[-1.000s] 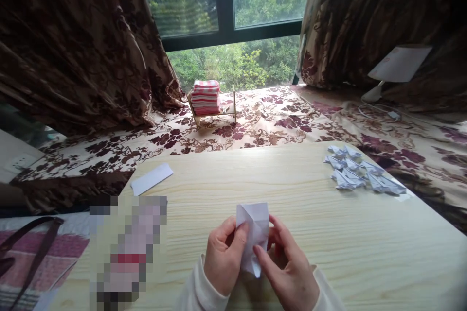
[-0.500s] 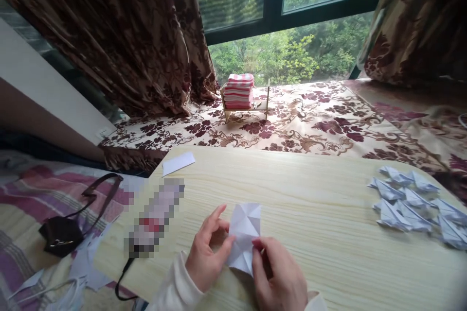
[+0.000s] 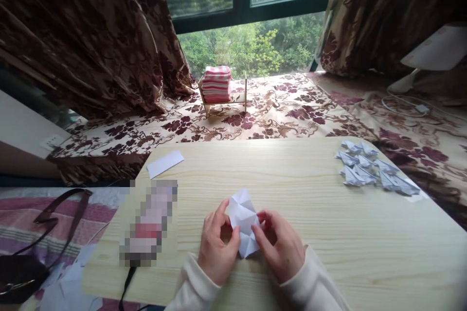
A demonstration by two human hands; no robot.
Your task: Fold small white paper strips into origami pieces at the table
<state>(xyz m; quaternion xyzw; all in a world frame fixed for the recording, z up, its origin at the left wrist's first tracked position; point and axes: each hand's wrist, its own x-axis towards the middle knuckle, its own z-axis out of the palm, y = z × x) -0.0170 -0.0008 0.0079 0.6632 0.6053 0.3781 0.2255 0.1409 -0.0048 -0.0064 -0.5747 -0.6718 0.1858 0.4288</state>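
Observation:
A creased white sheet of paper (image 3: 242,216) is held just above the pale wooden table, its surface crossed by diagonal and sideways folds. My left hand (image 3: 220,243) pinches its left edge between thumb and fingers. On the opposite edge, my right hand (image 3: 279,243) pinches it the same way, the thumb lying on the paper's face. The paper's sides bend a little between the two hands. Its underside and some of my fingertips are hidden.
Several folded white paper pieces (image 3: 361,165) cluster at the table's (image 3: 310,272) far right. A flat paper strip (image 3: 166,164) lies at the far left, above a blurred-out object (image 3: 151,223) with a black strap. Striped cloths (image 3: 216,85) are stacked by the window; a lamp (image 3: 436,51) stands right.
My right hand has shifted to the middle of the paper's right edge, and both sides now bend inward. The view has turned right, bringing the lamp into sight.

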